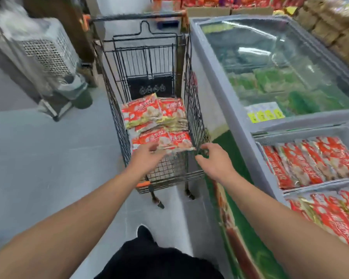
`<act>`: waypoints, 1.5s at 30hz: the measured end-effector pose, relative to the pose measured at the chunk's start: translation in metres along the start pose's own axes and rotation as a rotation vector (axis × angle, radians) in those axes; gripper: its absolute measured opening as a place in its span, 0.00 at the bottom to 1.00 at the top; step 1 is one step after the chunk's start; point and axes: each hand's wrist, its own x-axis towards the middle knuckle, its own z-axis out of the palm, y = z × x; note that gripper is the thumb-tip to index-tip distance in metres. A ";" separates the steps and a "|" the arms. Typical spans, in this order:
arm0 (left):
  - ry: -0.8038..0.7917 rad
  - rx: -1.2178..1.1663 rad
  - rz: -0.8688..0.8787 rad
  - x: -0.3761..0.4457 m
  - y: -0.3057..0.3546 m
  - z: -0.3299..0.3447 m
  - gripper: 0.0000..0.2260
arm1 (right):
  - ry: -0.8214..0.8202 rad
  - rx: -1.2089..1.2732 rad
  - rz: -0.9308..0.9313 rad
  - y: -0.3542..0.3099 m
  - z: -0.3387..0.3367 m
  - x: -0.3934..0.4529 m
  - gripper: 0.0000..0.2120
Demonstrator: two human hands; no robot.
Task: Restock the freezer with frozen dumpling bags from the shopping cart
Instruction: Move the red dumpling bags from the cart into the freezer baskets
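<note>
Far left: a plastic-wrapped white appliance (46, 51) w/ a perforated panel stands on the grey floor (48, 154), well apart from the cart; centre: black wire shopping cart (119, 121), handle at the far end, holding a loose pile of red dumpling bags (149, 115) approx. 2 layers deep; left hand (147, 156) reaches over the cart's near rim, fingers bent at the edge of the nearest bag (165, 140), touching it; can't tell if it has a real grip, pic is blurred; right hand (214, 160) sits at the cart's near right corner, fingers curled toward the wire rim and the bag's corner; whether it grips either I can't tell; below, a black shoe (144, 232) and dark trousers; right: grey chest freezer (216, 81) just beside the cart, far section under a sliding glass lid (280, 63) w/ green packs beneath, near section open, w/ rows of the same red bags (310, 160) standing on edge in 2 compartments.
</note>
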 end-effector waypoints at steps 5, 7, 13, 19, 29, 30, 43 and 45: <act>0.056 -0.116 -0.090 0.031 -0.027 -0.042 0.21 | -0.041 0.012 0.010 -0.041 0.030 0.040 0.20; 0.058 -0.161 -0.129 0.043 -0.034 -0.049 0.20 | -0.069 0.011 0.020 -0.051 0.039 0.055 0.20; 0.083 -0.256 -0.252 0.092 -0.051 -0.047 0.21 | -0.173 0.002 0.048 -0.055 0.062 0.118 0.20; 0.100 -0.255 -0.392 0.160 -0.066 -0.028 0.22 | -0.340 -0.004 0.096 -0.037 0.097 0.205 0.20; 0.154 -0.254 -0.634 0.277 -0.126 0.026 0.22 | -0.495 0.046 0.297 0.007 0.186 0.344 0.17; 0.164 -0.261 -0.647 0.284 -0.133 0.032 0.23 | -0.491 0.053 0.340 0.010 0.196 0.355 0.17; 0.234 -0.042 -0.644 0.316 -0.178 0.079 0.21 | -0.361 0.272 0.616 0.044 0.251 0.402 0.05; 0.278 -0.028 -0.692 0.320 -0.184 0.077 0.20 | -0.301 0.184 0.552 0.055 0.244 0.401 0.05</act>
